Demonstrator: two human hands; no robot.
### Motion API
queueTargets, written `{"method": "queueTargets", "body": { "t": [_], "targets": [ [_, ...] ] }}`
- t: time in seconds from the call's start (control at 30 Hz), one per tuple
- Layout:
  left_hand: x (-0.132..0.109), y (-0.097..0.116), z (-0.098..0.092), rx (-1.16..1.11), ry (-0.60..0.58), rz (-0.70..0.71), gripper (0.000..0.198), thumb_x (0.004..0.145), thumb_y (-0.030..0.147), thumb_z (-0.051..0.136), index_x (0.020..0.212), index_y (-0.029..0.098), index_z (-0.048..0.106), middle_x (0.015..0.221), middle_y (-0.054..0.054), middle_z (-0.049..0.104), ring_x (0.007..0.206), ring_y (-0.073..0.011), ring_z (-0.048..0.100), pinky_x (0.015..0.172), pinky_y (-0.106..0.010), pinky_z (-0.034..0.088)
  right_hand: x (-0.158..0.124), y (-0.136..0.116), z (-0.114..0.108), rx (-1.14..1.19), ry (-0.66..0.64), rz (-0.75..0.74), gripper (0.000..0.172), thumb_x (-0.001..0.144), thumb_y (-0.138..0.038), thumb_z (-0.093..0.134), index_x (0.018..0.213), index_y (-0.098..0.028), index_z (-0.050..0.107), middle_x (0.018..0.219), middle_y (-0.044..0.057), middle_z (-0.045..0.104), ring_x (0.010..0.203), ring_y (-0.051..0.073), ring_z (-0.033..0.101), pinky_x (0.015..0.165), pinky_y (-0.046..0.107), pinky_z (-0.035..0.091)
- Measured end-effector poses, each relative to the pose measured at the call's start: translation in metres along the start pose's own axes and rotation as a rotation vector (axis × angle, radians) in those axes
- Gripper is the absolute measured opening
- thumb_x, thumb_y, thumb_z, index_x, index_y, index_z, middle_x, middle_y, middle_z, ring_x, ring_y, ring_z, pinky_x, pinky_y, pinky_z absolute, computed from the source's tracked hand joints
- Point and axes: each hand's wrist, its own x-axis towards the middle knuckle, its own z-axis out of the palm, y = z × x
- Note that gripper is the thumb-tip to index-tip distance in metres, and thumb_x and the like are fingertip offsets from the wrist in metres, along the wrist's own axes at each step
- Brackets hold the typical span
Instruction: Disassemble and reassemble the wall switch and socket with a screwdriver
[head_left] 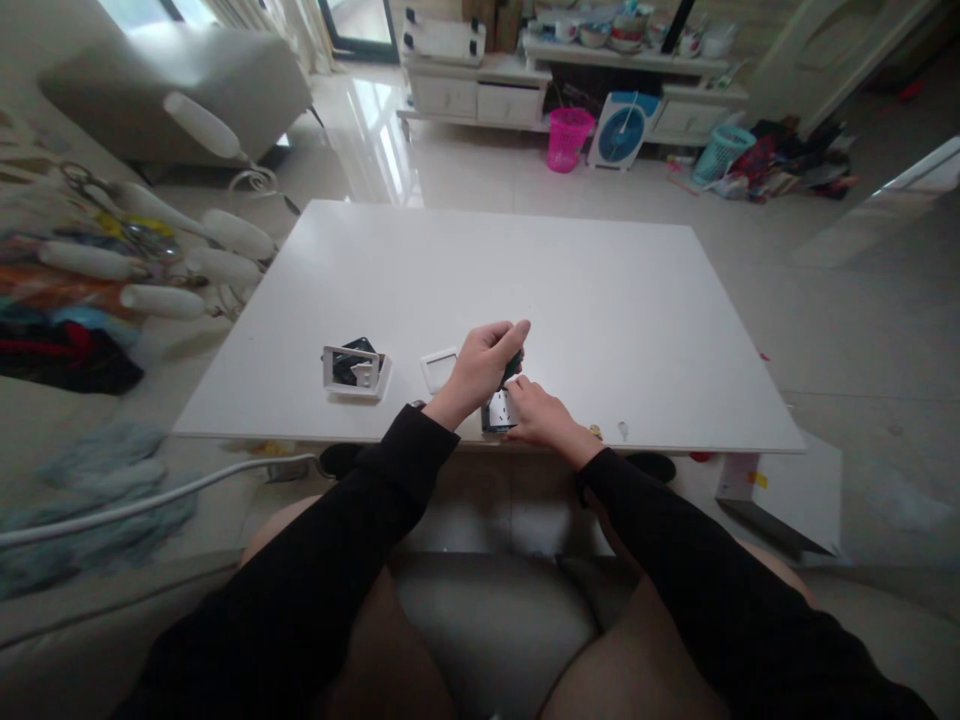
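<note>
My left hand (484,362) is closed round the dark green handle of a screwdriver (514,365), held upright over a small white and dark socket part (496,412) at the table's near edge. My right hand (538,412) rests on that part, fingers curled against its right side. A thin white square frame (438,367) lies just left of my left hand. Further left sits a white wall-socket housing (356,370) with dark innards showing. Two small screws (609,431) lie on the table right of my right hand.
The white table (585,290) stretches away in front. A drying rack with white bars and clothes (135,260) stands at the left. A white cable (150,500) runs by my left knee. A pink bin (568,138), a fan and a white cabinet stand at the back.
</note>
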Motion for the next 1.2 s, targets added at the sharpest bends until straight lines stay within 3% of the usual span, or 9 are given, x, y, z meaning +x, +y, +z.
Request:
{"method": "queueTargets", "body": {
  "t": [0.1,0.23,0.33,0.43,0.53,0.77,0.97,1.07,1.2],
  "targets": [
    [0.003,-0.006,0.002,-0.075,-0.067,0.001,0.068,0.086,0.079,0.061,0.056,0.018,0.055,0.051,0.001,0.052,0.046,-0.0070,0.045,0.048,-0.025,0.035,0.002,0.003,0.003,0.022,0.002,-0.009,0.084,0.070,-0.036,0.096,0.138,-0.018,0.049,0.141,0.018,0.054,0.129,0.035,0.058,0.103,0.047,0.055],
    [0.009,-0.013,-0.008,-0.217,-0.295,-0.109,0.071,0.084,0.084,0.053,0.052,0.020,0.053,0.043,0.000,0.045,0.039,-0.0090,0.041,0.043,-0.027,0.028,0.003,0.007,0.006,0.073,0.007,-0.033,0.087,0.071,-0.035,0.095,0.142,-0.021,0.046,0.144,0.017,0.053,0.133,0.035,0.057,0.105,0.048,0.054],
    [0.008,-0.011,-0.015,-0.299,-0.386,-0.131,0.061,0.077,0.078,0.062,0.058,0.020,0.052,0.044,0.003,0.045,0.038,-0.0080,0.038,0.041,-0.026,0.023,0.003,0.008,0.006,0.079,0.006,-0.038,0.089,0.071,-0.034,0.095,0.144,-0.022,0.045,0.145,0.016,0.053,0.134,0.035,0.056,0.106,0.048,0.054],
    [0.006,-0.006,-0.016,-0.288,-0.336,-0.130,0.048,0.070,0.056,0.080,0.063,0.021,0.049,0.049,0.005,0.050,0.040,-0.0064,0.039,0.041,-0.023,0.024,0.003,0.007,0.005,0.063,-0.003,-0.026,0.088,0.071,-0.034,0.094,0.143,-0.022,0.046,0.144,0.016,0.053,0.134,0.036,0.056,0.106,0.049,0.054],
    [0.006,-0.002,-0.016,-0.167,-0.263,-0.128,0.042,0.069,0.044,0.086,0.062,0.018,0.053,0.057,0.002,0.059,0.048,-0.0072,0.051,0.049,-0.022,0.037,0.001,0.004,0.003,0.045,-0.004,-0.008,0.085,0.072,-0.035,0.094,0.141,-0.021,0.047,0.144,0.017,0.053,0.132,0.036,0.057,0.104,0.049,0.055],
    [0.013,-0.007,-0.016,-0.080,-0.011,-0.151,0.058,0.090,0.069,0.061,0.064,0.018,0.060,0.055,-0.002,0.059,0.050,-0.0094,0.056,0.051,-0.024,0.042,-0.001,0.002,0.001,0.020,0.009,-0.015,0.084,0.070,-0.037,0.096,0.138,-0.021,0.048,0.139,0.015,0.054,0.126,0.033,0.060,0.101,0.045,0.055],
    [0.013,-0.008,-0.023,-0.236,-0.391,-0.270,0.067,0.085,0.084,0.048,0.061,0.021,0.055,0.039,0.004,0.036,0.032,-0.0089,0.031,0.038,-0.028,0.024,0.000,0.002,0.000,0.019,-0.010,0.000,0.080,0.072,-0.037,0.094,0.136,-0.020,0.049,0.138,0.015,0.055,0.125,0.033,0.059,0.099,0.045,0.056],
    [0.012,-0.006,-0.024,-0.281,-0.383,-0.200,0.049,0.077,0.066,0.068,0.065,0.021,0.054,0.047,0.004,0.044,0.037,-0.0072,0.033,0.040,-0.026,0.021,0.000,0.001,0.000,0.021,-0.010,0.001,0.078,0.072,-0.036,0.094,0.135,-0.020,0.050,0.137,0.015,0.056,0.124,0.033,0.060,0.099,0.044,0.056],
    [0.010,-0.004,-0.021,-0.202,-0.282,-0.145,0.040,0.067,0.039,0.082,0.058,0.019,0.048,0.058,0.003,0.052,0.049,-0.0067,0.047,0.047,-0.023,0.031,0.000,0.002,0.001,0.011,-0.003,-0.009,0.080,0.071,-0.037,0.095,0.135,-0.020,0.049,0.138,0.015,0.055,0.125,0.034,0.060,0.099,0.045,0.056]
  ]
}}
